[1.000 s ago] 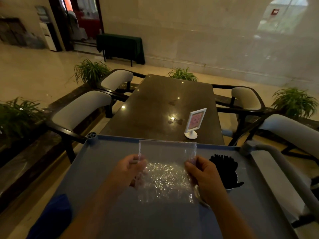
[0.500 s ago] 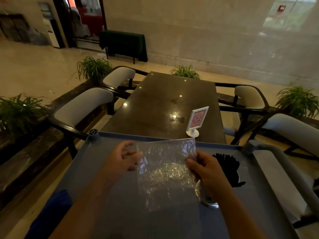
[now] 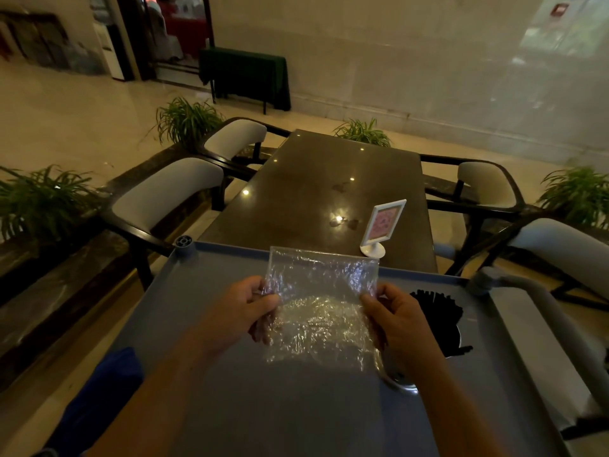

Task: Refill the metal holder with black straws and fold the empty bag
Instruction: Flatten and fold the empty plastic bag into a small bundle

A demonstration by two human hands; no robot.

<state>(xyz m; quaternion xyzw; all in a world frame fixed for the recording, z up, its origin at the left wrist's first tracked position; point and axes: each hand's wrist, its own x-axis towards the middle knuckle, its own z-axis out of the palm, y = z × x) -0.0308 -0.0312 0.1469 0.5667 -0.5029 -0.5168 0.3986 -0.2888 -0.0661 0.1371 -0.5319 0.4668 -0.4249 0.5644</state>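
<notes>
The empty bag [image 3: 321,311], clear and crinkled, hangs above the grey cart tray [image 3: 263,407]. Its top edge runs from 9 to 3 o'clock and its lower part sags toward 6. The left hand [image 3: 240,311] pinches the 9 o'clock edge and the right hand [image 3: 398,321] pinches the 3 o'clock edge. The bag lies squarely between them, so neither hand is nearer. A fold would likely bring one side across to the other, or the top down. Just past the right hand at 3 o'clock, black straws [image 3: 438,308] stand in the metal holder [image 3: 400,380], so the refill looks finished.
</notes>
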